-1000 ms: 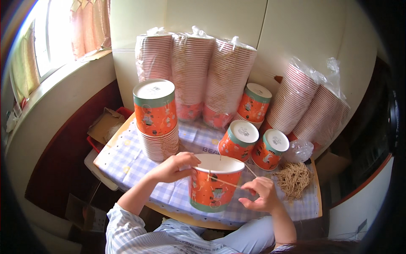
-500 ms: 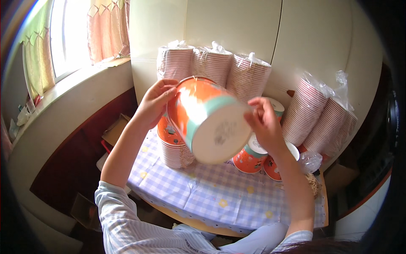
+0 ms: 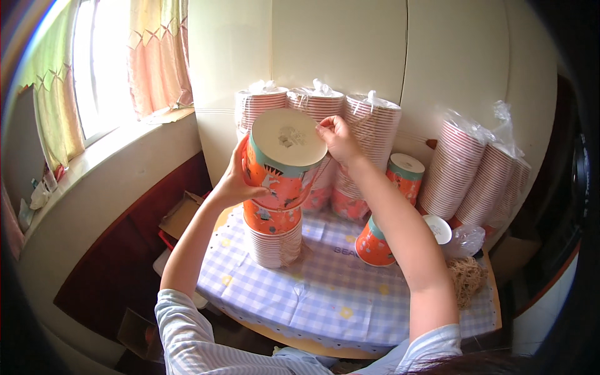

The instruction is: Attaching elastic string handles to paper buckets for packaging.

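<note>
An orange paper bucket (image 3: 281, 187) with a green band is upside down, its white base facing up. My left hand (image 3: 237, 181) grips its left side, thumb across the front. At the right edge of the base, the fingers of my right hand (image 3: 340, 140) are pinched together; what is between them cannot be made out. Directly below is a nested stack of upside-down paper buckets (image 3: 274, 244) with white rims. Its top is hidden by the bucket in my hand.
Tall bagged stacks of paper buckets (image 3: 375, 125) line the back, with more bagged stacks (image 3: 453, 165) at the right. Single orange buckets (image 3: 373, 247) stand near my right forearm. A tangle of straw-coloured cord (image 3: 467, 281) lies on the checked tablecloth (image 3: 300, 312).
The bucket has come down and left from a tilt to upright over the stack, base up. My left hand has lowered along its side; my right hand has moved left to the base edge.
</note>
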A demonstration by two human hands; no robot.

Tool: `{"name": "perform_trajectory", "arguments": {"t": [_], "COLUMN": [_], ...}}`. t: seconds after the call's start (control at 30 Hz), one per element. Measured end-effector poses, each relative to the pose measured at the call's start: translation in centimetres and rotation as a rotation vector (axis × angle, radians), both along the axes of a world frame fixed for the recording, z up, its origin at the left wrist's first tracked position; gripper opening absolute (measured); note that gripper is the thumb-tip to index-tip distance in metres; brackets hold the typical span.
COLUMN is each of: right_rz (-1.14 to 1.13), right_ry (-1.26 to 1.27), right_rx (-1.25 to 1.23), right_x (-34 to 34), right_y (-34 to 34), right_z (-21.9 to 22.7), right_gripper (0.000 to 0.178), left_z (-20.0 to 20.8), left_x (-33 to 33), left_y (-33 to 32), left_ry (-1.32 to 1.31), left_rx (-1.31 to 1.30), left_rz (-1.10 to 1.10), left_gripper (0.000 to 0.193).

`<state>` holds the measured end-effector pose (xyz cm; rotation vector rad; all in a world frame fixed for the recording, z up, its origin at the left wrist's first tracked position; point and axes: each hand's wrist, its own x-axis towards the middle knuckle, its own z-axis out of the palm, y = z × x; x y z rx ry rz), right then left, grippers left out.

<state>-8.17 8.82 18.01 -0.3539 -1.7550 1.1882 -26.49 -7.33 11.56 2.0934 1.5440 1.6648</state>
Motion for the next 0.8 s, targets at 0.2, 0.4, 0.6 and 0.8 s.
{"name": "perform_trajectory", "arguments": {"t": [0.2,0.4,0.6,0.8], "right_rz": [0.17,0.187,0.005,-0.018], "right_ry": [-0.022,-0.133,-0.36,-0.35], "right_rx": [-0.11,0.192,0.37,0.427], "right_x": [-1.6,-0.8,-0.9,-1.0], "right_y": [-1.7,-1.3,-1.7,-2.6], "right_z": [-1.6,-5.9,-10.2,-11.0], "right_gripper": [0.015,0.051,0.081,0.093], "left_z": [-4.1,-7.3,-9.3,-10.3], "left_x": [-1.5,-1.5,-2.8,-2.7], "left_y": [1.0,2.4,2.0,1.9], "left_ry": [-0.038,-0.283,-0.082,-0.211], "left_rx": [0.066,0.079,-0.018,-0.062], "left_rz": [0.15,0.097,0.147,0.059], "left_gripper": [0.112,0.11,0.099,0.1]}}
